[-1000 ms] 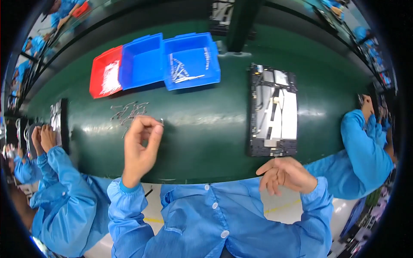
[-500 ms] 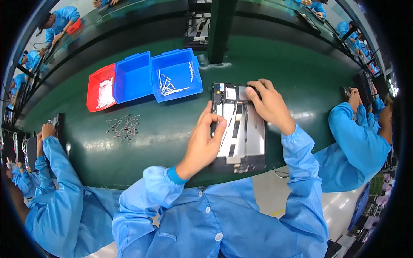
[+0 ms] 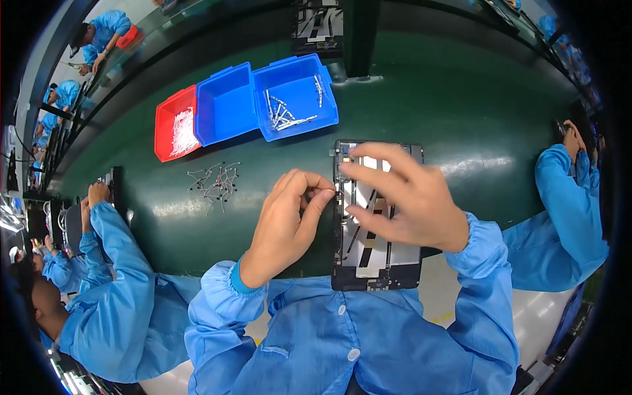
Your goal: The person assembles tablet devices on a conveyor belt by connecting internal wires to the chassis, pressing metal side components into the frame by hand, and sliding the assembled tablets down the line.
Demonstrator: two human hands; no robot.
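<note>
The left hand (image 3: 286,220) pinched a tiny part, barely visible, at the edge of the flat black-and-silver metal panel (image 3: 375,263) while the right hand (image 3: 401,197) lay spread on it, grip holding nothing, the fitting looking barely begun.

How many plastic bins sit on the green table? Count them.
3, side by side at the table's far left: a red bin, a blue bin in the middle, another blue bin on the right.

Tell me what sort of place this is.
Probably an electronics assembly line: workers in blue smocks sit along one long green bench, parts bins hold small components, and both hands work on a flat black-framed panel.
</note>
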